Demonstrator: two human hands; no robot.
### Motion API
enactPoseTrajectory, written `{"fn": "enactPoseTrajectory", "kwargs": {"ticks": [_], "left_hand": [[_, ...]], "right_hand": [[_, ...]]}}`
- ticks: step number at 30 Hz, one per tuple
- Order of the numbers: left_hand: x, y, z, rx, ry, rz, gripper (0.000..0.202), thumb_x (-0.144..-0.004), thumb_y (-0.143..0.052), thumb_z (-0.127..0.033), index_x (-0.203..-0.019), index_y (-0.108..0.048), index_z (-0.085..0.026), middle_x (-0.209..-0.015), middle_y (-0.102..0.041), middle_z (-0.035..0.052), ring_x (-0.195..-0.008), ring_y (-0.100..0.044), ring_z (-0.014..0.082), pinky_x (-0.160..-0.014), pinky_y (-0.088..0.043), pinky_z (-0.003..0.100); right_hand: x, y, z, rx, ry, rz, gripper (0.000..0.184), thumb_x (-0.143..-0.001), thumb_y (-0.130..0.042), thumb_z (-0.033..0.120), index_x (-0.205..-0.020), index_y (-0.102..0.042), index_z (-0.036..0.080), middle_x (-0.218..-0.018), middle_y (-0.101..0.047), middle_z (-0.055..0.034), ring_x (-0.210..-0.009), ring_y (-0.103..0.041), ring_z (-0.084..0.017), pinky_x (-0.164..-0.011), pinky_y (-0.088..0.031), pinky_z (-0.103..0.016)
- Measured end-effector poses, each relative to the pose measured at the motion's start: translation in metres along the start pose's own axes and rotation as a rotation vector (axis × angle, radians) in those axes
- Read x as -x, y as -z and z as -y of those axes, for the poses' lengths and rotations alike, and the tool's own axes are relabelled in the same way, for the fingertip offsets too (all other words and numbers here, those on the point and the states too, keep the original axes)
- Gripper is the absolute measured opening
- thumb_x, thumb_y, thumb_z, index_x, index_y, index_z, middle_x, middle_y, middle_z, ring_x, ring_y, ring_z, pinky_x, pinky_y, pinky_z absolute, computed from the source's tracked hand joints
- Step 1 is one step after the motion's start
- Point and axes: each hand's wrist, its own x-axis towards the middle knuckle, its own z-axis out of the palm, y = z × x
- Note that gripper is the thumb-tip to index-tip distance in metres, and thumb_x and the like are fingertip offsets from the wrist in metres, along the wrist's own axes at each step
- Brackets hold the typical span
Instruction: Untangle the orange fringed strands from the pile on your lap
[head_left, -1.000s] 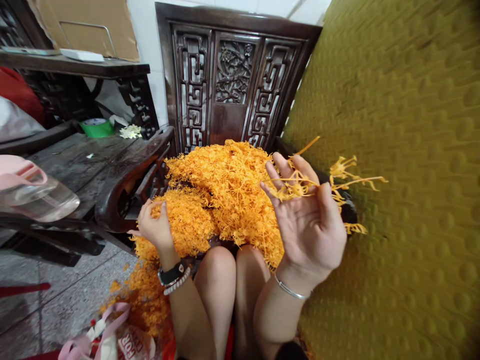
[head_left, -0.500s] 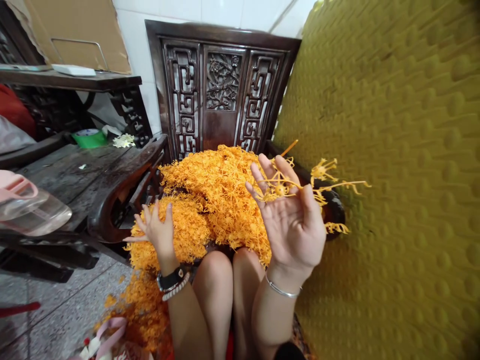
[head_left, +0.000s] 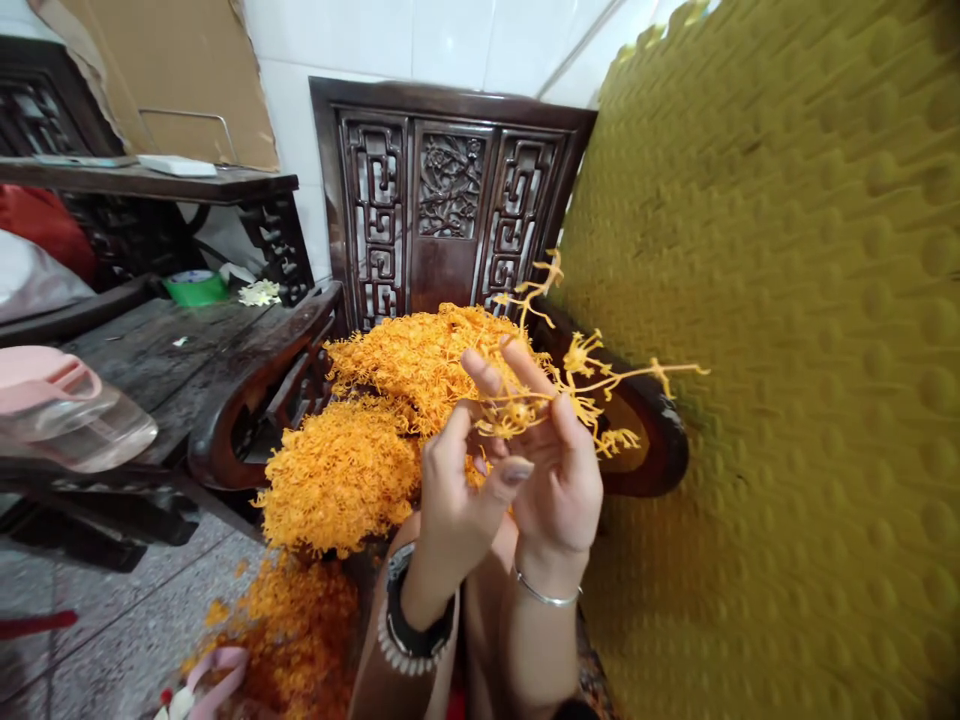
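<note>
In my right hand [head_left: 559, 480], a branched orange plastic sprue [head_left: 600, 385] with small spiky flower-like pieces lies between the thumb and raised fingers, its thin stems sticking out up and to the right. My left hand [head_left: 461, 490] is close against the right palm, at the sprue's left end. Its thumb stands apart from its curled index finger; the other fingers are mostly hidden. Behind the hands a large heap of orange plastic pieces [head_left: 405, 350] rests on a dark wooden chair. A second, nearer mound of orange pieces [head_left: 341, 475] sits left of my knees.
The chair's carved back [head_left: 450, 265] stands against a white tiled wall. A yellow textured foam mat [head_left: 772, 300] rises along the right. On the dark bench at left are a pink-lidded bottle [head_left: 82, 420] and green tape [head_left: 195, 288]. More orange pieces [head_left: 292, 630] lie low at left.
My left hand has moved right from above the nearer mound to meet my right hand. The right hand, with the sprue, has shifted slightly left and down, and the view has tilted a little.
</note>
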Motion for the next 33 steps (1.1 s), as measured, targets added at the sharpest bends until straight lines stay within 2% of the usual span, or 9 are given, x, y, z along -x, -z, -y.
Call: {"fn": "enactPoseTrajectory", "kwargs": {"ticks": [3, 6, 10, 14, 18, 21, 26, 30, 33], "left_hand": [[-0.007, -0.013, -0.003, 0.013, 0.064, -0.022, 0.040, -0.079, -0.054, -0.057, -0.092, -0.056, -0.019, -0.063, -0.048, -0.0021, -0.053, -0.040, 0.0110, -0.048, -0.032, 0.025], [-0.019, -0.018, -0.004, -0.012, 0.133, 0.096, 0.029, -0.082, -0.056, -0.048, -0.079, -0.053, -0.019, -0.059, -0.045, -0.0034, -0.050, -0.038, 0.0095, -0.046, -0.029, 0.025], [-0.025, -0.026, -0.010, -0.007, 0.076, 0.264, 0.033, -0.088, -0.047, -0.042, -0.067, -0.049, -0.017, -0.059, -0.048, -0.0017, -0.054, -0.043, 0.0099, -0.050, -0.031, 0.025], [-0.016, -0.026, -0.011, 0.051, 0.054, 0.393, 0.030, -0.090, -0.046, -0.035, -0.068, -0.050, -0.016, -0.058, -0.047, -0.0025, -0.052, -0.040, 0.0083, -0.050, -0.030, 0.024], [-0.006, -0.022, 0.002, 0.288, 0.131, 0.502, 0.036, -0.090, -0.047, -0.035, -0.059, -0.040, -0.017, -0.049, -0.036, -0.0057, -0.043, -0.032, 0.0056, -0.043, -0.026, 0.022], [-0.001, -0.025, 0.012, 0.458, 0.182, 0.504, 0.034, -0.091, -0.045, -0.037, -0.063, -0.042, -0.018, -0.050, -0.039, -0.0051, -0.041, -0.036, 0.0054, -0.040, -0.029, 0.020], [0.006, -0.023, 0.017, 0.600, 0.326, 0.471, 0.037, -0.091, -0.044, -0.038, -0.061, -0.042, -0.018, -0.043, -0.030, -0.0074, -0.034, -0.029, 0.0044, -0.033, -0.024, 0.017], [0.015, -0.012, 0.016, 0.421, 0.401, 0.420, 0.036, -0.091, -0.045, -0.038, -0.063, -0.048, -0.016, -0.045, -0.035, -0.0062, -0.036, -0.032, 0.0044, -0.034, -0.028, 0.017], [0.040, 0.002, 0.005, 0.234, 0.318, 0.262, 0.026, -0.090, -0.048, -0.036, -0.080, -0.058, -0.015, -0.064, -0.056, 0.0003, -0.052, -0.052, 0.0086, -0.046, -0.044, 0.021]], "right_hand": [[0.005, 0.003, 0.003, 0.061, 0.046, 0.027, 0.039, -0.092, -0.032, 0.040, -0.116, -0.061, 0.030, -0.121, -0.064, 0.0009, -0.120, -0.054, -0.018, -0.104, -0.041, -0.038], [0.004, 0.007, 0.005, 0.139, 0.171, -0.050, 0.039, -0.093, -0.032, 0.036, -0.118, -0.060, 0.028, -0.121, -0.064, 0.0014, -0.123, -0.050, -0.016, -0.112, -0.030, -0.037], [0.000, 0.011, 0.005, 0.073, 0.242, -0.184, 0.040, -0.094, -0.030, 0.040, -0.110, -0.064, 0.026, -0.106, -0.071, -0.0005, -0.111, -0.060, -0.015, -0.106, -0.038, -0.035], [0.001, 0.017, 0.014, -0.146, 0.238, -0.346, 0.039, -0.094, -0.032, 0.039, -0.093, -0.068, 0.027, -0.092, -0.074, 0.0043, -0.084, -0.070, -0.011, -0.090, -0.052, -0.030], [0.005, 0.030, 0.030, -0.280, 0.191, -0.321, 0.034, -0.092, -0.037, 0.034, -0.081, -0.068, 0.026, -0.079, -0.075, 0.0089, -0.068, -0.070, -0.010, -0.087, -0.055, -0.033], [0.006, 0.038, 0.034, -0.316, 0.227, -0.304, 0.035, -0.093, -0.036, 0.034, -0.084, -0.069, 0.024, -0.082, -0.075, 0.0070, -0.076, -0.071, -0.011, -0.098, -0.049, -0.034], [0.005, 0.044, 0.032, -0.308, 0.227, -0.350, 0.039, -0.094, -0.033, 0.032, -0.082, -0.069, 0.024, -0.080, -0.075, 0.0069, -0.085, -0.070, -0.010, -0.102, -0.044, -0.034], [0.007, 0.040, 0.029, -0.280, 0.297, -0.407, 0.038, -0.094, -0.033, 0.032, -0.082, -0.069, 0.028, -0.086, -0.075, 0.0084, -0.098, -0.067, -0.010, -0.103, -0.044, -0.034], [0.009, 0.034, 0.030, -0.326, 0.331, -0.378, 0.037, -0.094, -0.035, 0.032, -0.083, -0.070, 0.027, -0.087, -0.075, 0.0076, -0.103, -0.065, -0.011, -0.102, -0.046, -0.033]]}}
